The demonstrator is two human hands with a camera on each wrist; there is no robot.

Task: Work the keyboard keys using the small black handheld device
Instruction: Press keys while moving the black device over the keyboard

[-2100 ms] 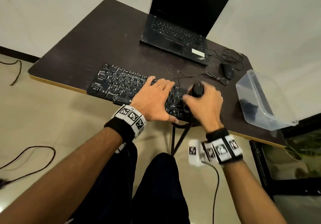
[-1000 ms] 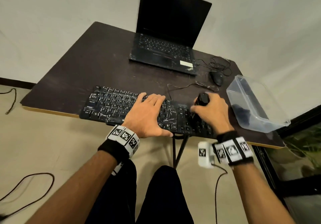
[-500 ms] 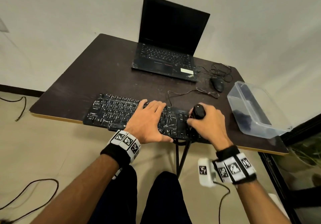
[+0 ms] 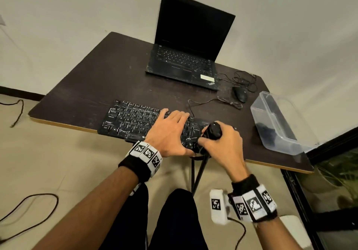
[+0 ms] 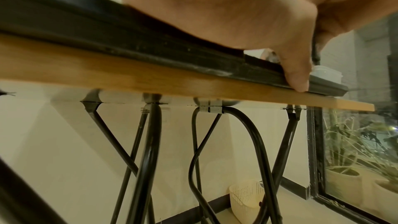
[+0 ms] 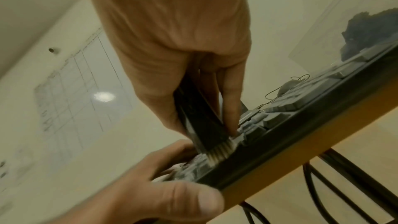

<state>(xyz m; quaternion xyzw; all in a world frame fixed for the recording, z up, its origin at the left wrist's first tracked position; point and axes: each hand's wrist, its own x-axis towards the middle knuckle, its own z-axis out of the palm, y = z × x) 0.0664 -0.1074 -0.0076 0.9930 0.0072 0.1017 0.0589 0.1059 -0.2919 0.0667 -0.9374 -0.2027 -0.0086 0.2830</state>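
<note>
The black keyboard (image 4: 133,120) lies along the near edge of the dark table (image 4: 93,87). My left hand (image 4: 170,131) rests flat on its middle keys with fingers straight, and the thumb (image 5: 297,74) presses on the keyboard's front edge (image 5: 150,45). My right hand (image 4: 222,145) grips the small black handheld device (image 4: 214,130) upright over the keyboard's right part. In the right wrist view the device (image 6: 198,117) is a narrow black brush. Its pale bristles (image 6: 219,152) touch the keys (image 6: 280,113) just beside my left hand (image 6: 172,193).
An open black laptop (image 4: 186,56) stands at the back of the table. A black mouse (image 4: 240,93) with coiled cable lies to its right. A clear plastic container (image 4: 277,121) holding something dark sits at the right edge. Black metal legs (image 5: 150,159) stand under the table, cables lie on the floor (image 4: 29,207).
My right hand has drawn the device a little left and toward me along the keyboard's right part. My left hand has stayed flat on the keys. The head view has tilted up.
</note>
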